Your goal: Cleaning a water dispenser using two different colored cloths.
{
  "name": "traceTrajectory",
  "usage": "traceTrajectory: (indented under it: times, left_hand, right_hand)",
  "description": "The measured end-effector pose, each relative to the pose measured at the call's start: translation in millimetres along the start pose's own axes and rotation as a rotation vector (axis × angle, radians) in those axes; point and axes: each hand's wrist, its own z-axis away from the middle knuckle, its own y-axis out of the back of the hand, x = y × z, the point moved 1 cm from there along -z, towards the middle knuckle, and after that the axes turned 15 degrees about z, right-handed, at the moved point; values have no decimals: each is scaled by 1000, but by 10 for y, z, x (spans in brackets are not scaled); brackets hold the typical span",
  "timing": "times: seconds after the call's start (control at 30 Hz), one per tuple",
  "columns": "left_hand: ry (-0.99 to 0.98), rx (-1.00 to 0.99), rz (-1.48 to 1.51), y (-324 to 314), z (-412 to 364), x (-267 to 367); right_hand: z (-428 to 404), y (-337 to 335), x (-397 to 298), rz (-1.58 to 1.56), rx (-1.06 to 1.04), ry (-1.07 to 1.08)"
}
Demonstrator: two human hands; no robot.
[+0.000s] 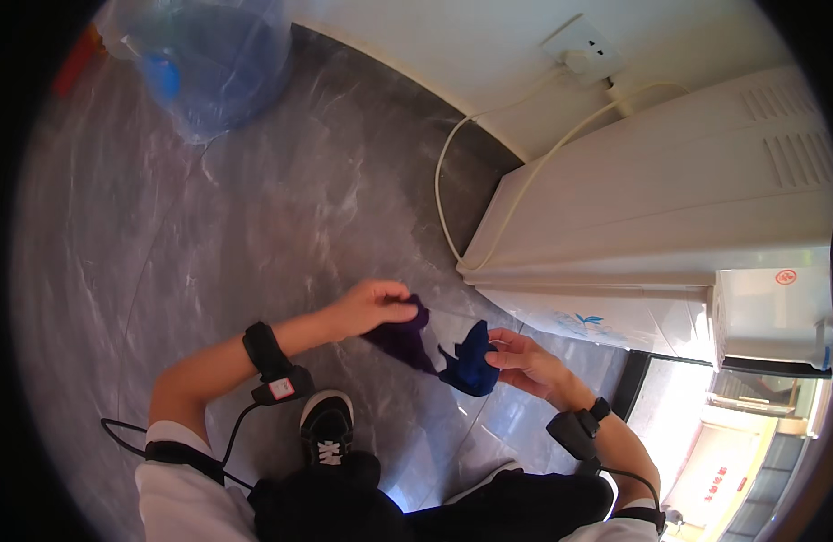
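Note:
My left hand [379, 308] pinches a dark purple cloth [399, 339] between thumb and fingers, and the cloth hangs down towards the right. Opposite it, my right hand [521, 359] grips a blue cloth [472, 359] at its right side. The lower tip of the purple cloth meets the left edge of the blue one; whether the two are joined I cannot tell. Both cloths are held in the air above the grey tiled floor, in front of my knees.
A white appliance [633, 203] with vents stands at the right against the wall, its pale cable [440, 193] looping down from a wall socket [582, 51]. At the upper left is a clear plastic bag [220, 74] around a bluish container. My black shoe [328, 427] is below.

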Motion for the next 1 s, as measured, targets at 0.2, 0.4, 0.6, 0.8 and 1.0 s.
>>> traceTrajectory:
  times: [0.2, 0.4, 0.6, 0.8, 1.0]
  left_hand:
    - [177, 61, 1009, 263, -157, -542]
    - [395, -151, 778, -22, -64, -619]
    - [278, -321, 70, 168, 213, -49]
    - [129, -331, 195, -118, 294, 80]
    - [-12, 54, 226, -90, 462, 154]
  right_hand:
    - [16, -106, -16, -122, 30, 58]
    - [-37, -34, 78, -108, 169, 1]
    - [17, -614, -430, -70, -58, 262]
    - [-207, -827, -329, 526, 126, 400]
    - [-204, -780, -307, 85, 120, 193]
